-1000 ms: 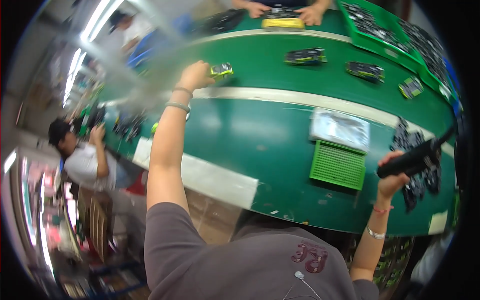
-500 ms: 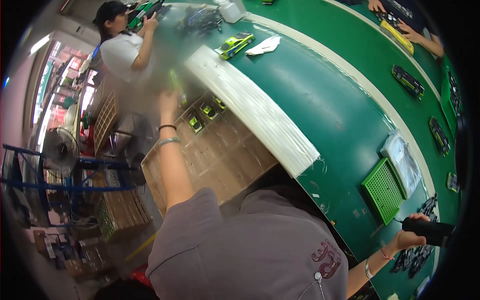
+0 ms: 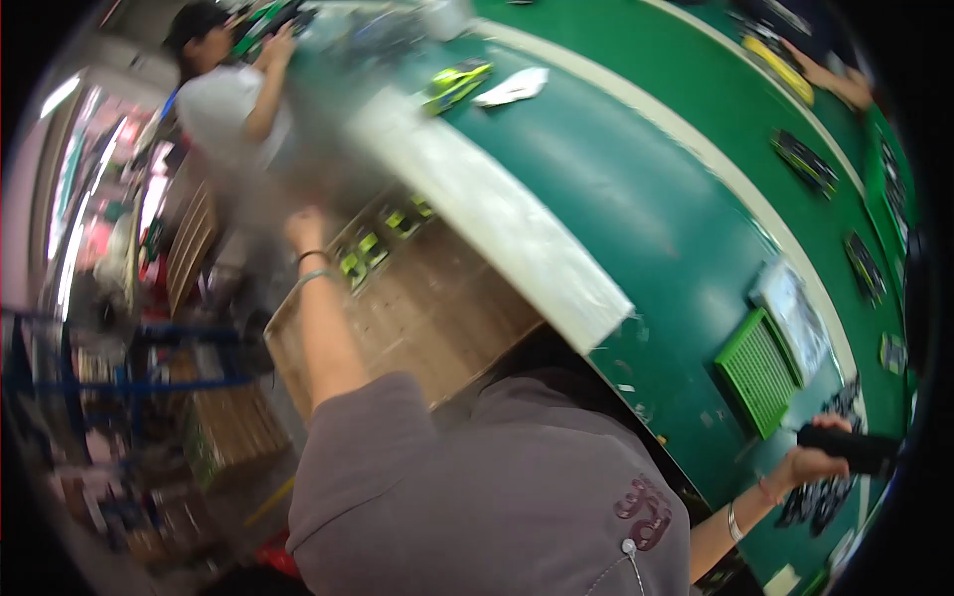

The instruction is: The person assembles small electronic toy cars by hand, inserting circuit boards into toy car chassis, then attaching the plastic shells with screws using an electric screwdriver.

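My left hand (image 3: 306,228) is above the far-left side of an open cardboard box (image 3: 467,288). Its fingers are smeared by motion and haze, so whether they hold anything is unclear. Inside the box, several yellow-green and black toy cars (image 3: 373,248) stand in a row close to that hand. At the lower right, my right hand (image 3: 817,463) is wrapped around a black electric screwdriver (image 3: 853,449), held over dark parts (image 3: 817,507) on the table.
White foam sheeting (image 3: 497,214) covers the table edge beside the box. On the green table (image 3: 636,189) are a green perforated tray (image 3: 760,372), plastic bags (image 3: 790,313) and a toy car (image 3: 457,84). More cars (image 3: 803,161) lie on the green strip beyond. A co-worker (image 3: 229,99) stands far left.
My left hand has come nearer and left. Another toy car shows at the near end of the box's row. My right hand keeps its grip; the whole view has shifted slightly.
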The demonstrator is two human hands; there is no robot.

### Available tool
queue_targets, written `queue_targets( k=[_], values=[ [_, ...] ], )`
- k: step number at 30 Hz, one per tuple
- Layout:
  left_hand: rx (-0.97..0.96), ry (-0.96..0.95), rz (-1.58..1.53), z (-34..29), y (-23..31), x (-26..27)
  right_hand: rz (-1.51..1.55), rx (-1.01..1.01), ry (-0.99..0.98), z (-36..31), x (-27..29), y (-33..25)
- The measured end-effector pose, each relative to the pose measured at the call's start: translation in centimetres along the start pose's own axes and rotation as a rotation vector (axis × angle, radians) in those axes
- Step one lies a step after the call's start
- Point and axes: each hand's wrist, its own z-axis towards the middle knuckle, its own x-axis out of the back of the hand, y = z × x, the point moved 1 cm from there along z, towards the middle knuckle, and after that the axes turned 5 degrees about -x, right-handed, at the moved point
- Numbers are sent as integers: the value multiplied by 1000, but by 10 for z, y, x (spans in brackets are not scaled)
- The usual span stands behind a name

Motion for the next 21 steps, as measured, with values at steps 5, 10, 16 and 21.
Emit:
queue_targets(
  k=[5,10,16,21],
  values=[
    [-501,284,-579,19,189,37,-11,20,19,-16,-31,3],
    [-1077,-188,-1038,-117,441,109,5,30,32,-22,-42,-12],
    [-1843,-415,-1075,-288,638,76,49,97,-24,-27,-40,-20],
    [-1772,-544,-752,-339,702,29,125,92,-38,-29,-44,-19]
  ],
)
